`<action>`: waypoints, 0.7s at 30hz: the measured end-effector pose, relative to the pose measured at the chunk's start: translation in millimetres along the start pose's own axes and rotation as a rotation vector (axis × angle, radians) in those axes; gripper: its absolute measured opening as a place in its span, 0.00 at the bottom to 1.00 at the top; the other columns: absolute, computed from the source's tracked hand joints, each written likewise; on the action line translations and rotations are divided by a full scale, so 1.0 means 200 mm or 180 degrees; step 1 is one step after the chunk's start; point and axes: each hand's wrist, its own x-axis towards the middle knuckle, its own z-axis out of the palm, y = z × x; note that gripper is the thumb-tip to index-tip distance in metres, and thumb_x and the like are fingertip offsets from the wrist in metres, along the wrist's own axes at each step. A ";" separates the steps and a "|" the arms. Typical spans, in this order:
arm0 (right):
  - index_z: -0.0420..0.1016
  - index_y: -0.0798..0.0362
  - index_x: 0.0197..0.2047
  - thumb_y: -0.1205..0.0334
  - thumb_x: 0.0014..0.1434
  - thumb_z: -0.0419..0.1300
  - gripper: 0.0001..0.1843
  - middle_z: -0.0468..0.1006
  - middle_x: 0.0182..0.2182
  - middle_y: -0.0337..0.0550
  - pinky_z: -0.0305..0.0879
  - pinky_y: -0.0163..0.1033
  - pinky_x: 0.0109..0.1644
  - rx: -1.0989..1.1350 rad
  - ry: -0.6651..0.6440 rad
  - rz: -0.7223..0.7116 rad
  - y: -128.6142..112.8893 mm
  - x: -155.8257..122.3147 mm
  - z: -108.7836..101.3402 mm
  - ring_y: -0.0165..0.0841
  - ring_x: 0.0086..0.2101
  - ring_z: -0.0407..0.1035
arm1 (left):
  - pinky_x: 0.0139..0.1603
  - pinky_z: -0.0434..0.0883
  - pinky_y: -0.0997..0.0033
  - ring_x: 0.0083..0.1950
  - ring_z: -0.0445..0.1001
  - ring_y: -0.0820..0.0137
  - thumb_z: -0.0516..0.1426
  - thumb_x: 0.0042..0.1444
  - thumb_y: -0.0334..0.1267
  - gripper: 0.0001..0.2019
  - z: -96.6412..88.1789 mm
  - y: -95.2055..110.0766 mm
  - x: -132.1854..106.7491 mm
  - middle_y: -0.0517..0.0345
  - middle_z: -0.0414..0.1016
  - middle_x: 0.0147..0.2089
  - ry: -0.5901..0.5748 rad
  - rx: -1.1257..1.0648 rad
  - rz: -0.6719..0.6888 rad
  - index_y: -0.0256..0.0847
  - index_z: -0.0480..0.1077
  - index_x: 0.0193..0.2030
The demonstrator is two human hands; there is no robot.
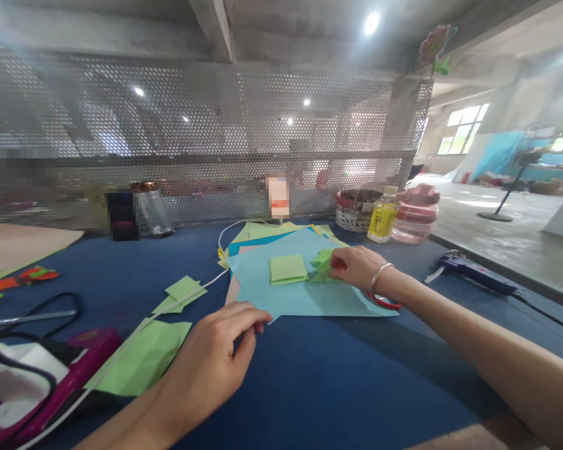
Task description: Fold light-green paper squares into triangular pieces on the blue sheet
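Note:
My right hand (359,269), with a silver bangle on its wrist, is closed with curled fingers on small cut green paper pieces (321,257) at the right side of a light blue sheet (258,300). Left of those pieces lies a folded green paper square (288,270) on the same sheet. My left hand (225,344) hovers near the sheet's front left corner. Its fingers are loosely bent, with a gap between thumb and forefinger, and nothing shows in it. A red handle (385,303), perhaps of scissors, is partly hidden below my right wrist.
Green paper sheets (145,356) lie at the left under a white cable (122,351), beside a magenta object (91,350). A blue glue gun (478,274) rests at the right. Bottles, including a yellow-labelled one (383,219), and a woven basket (349,215) stand by the perforated screen (206,137).

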 end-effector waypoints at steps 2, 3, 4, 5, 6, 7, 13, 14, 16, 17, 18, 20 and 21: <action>0.74 0.52 0.37 0.63 0.53 0.63 0.07 0.77 0.32 0.43 0.59 0.36 0.34 -0.0002 0.0172 -0.0068 0.00 0.00 0.01 0.35 0.32 0.70 | 0.38 0.73 0.68 0.35 0.76 0.69 0.47 0.60 0.26 0.15 0.00 0.00 0.00 0.58 0.76 0.34 0.0011 -0.0020 -0.0018 0.40 0.74 0.41; 0.74 0.53 0.40 0.62 0.54 0.63 0.09 0.76 0.35 0.44 0.61 0.37 0.37 0.0000 0.0280 -0.0125 -0.01 -0.01 0.02 0.36 0.35 0.70 | 0.38 0.73 0.68 0.36 0.76 0.69 0.47 0.60 0.25 0.15 0.00 0.00 0.00 0.58 0.76 0.34 0.0007 -0.0026 -0.0026 0.40 0.74 0.41; 0.73 0.54 0.43 0.61 0.56 0.62 0.10 0.76 0.38 0.46 0.62 0.38 0.40 0.0004 0.0388 -0.0197 -0.02 -0.01 0.02 0.37 0.38 0.70 | 0.38 0.72 0.69 0.36 0.76 0.69 0.47 0.59 0.25 0.15 0.00 0.00 0.00 0.58 0.76 0.34 -0.0002 -0.0030 -0.0021 0.40 0.74 0.41; 0.72 0.54 0.45 0.60 0.59 0.61 0.11 0.75 0.41 0.48 0.62 0.40 0.43 0.0009 0.0486 -0.0285 -0.04 -0.02 0.03 0.37 0.41 0.70 | 0.39 0.72 0.69 0.36 0.76 0.69 0.47 0.59 0.25 0.16 0.00 0.00 0.00 0.58 0.76 0.35 -0.0016 -0.0033 -0.0012 0.40 0.74 0.42; 0.71 0.55 0.46 0.60 0.61 0.59 0.12 0.74 0.43 0.49 0.62 0.41 0.46 0.0013 0.0558 -0.0386 -0.06 -0.03 0.04 0.38 0.43 0.69 | 0.39 0.72 0.69 0.36 0.76 0.69 0.47 0.59 0.25 0.16 0.00 0.00 0.00 0.58 0.76 0.35 -0.0030 -0.0032 -0.0006 0.40 0.74 0.42; 0.71 0.55 0.48 0.59 0.63 0.57 0.12 0.73 0.45 0.50 0.62 0.42 0.48 0.0015 0.0595 -0.0504 -0.09 -0.03 0.05 0.38 0.45 0.68 | 0.39 0.72 0.69 0.36 0.76 0.69 0.48 0.58 0.25 0.16 0.00 0.01 0.00 0.58 0.76 0.35 -0.0036 -0.0032 -0.0003 0.40 0.74 0.42; 0.67 0.55 0.57 0.60 0.64 0.57 0.19 0.72 0.55 0.52 0.59 0.48 0.55 -0.0092 0.0426 -0.1090 -0.22 0.00 0.17 0.43 0.54 0.65 | 0.37 0.71 0.70 0.34 0.75 0.70 0.46 0.59 0.25 0.16 0.00 0.02 0.00 0.59 0.75 0.32 0.0080 -0.0077 -0.0094 0.40 0.75 0.39; 0.67 0.56 0.57 0.61 0.64 0.57 0.19 0.72 0.55 0.52 0.58 0.49 0.55 -0.0116 0.0400 -0.1111 -0.23 0.01 0.19 0.43 0.55 0.64 | 0.37 0.71 0.69 0.34 0.75 0.69 0.46 0.59 0.26 0.16 0.00 0.02 0.00 0.59 0.75 0.33 0.0077 -0.0087 -0.0104 0.40 0.75 0.39; 0.67 0.56 0.57 0.62 0.64 0.57 0.19 0.74 0.53 0.54 0.59 0.49 0.55 -0.0166 0.0372 -0.1090 -0.23 0.04 0.21 0.44 0.56 0.65 | 0.38 0.71 0.68 0.35 0.75 0.69 0.46 0.60 0.26 0.16 0.00 0.02 0.00 0.58 0.75 0.33 0.0031 -0.0084 -0.0117 0.39 0.74 0.40; 0.68 0.56 0.57 0.63 0.64 0.57 0.19 0.76 0.51 0.54 0.59 0.49 0.55 -0.0190 0.0372 -0.1061 -0.22 0.06 0.22 0.44 0.55 0.65 | 0.38 0.71 0.67 0.35 0.75 0.68 0.46 0.60 0.27 0.16 0.00 0.02 0.00 0.58 0.75 0.33 0.0002 -0.0076 -0.0119 0.39 0.74 0.40; 0.68 0.55 0.57 0.63 0.64 0.56 0.18 0.77 0.49 0.54 0.60 0.49 0.54 -0.0209 0.0385 -0.1033 -0.22 0.07 0.23 0.44 0.54 0.67 | 0.38 0.70 0.67 0.35 0.75 0.68 0.46 0.60 0.27 0.15 -0.01 0.02 0.00 0.58 0.75 0.33 -0.0038 -0.0068 -0.0127 0.40 0.74 0.40; 0.71 0.54 0.55 0.64 0.63 0.57 0.17 0.79 0.47 0.53 0.61 0.47 0.53 -0.0229 0.0437 -0.1017 -0.20 0.08 0.23 0.43 0.53 0.69 | 0.38 0.70 0.67 0.35 0.75 0.68 0.46 0.60 0.27 0.15 -0.01 0.01 0.00 0.58 0.75 0.34 -0.0118 -0.0055 -0.0154 0.40 0.74 0.40; 0.73 0.53 0.53 0.64 0.63 0.57 0.15 0.79 0.46 0.52 0.61 0.46 0.53 -0.0230 0.0475 -0.1035 -0.19 0.09 0.24 0.43 0.52 0.69 | 0.39 0.70 0.66 0.36 0.75 0.68 0.46 0.60 0.27 0.15 -0.01 0.01 0.00 0.59 0.75 0.34 -0.0147 -0.0048 -0.0175 0.41 0.74 0.40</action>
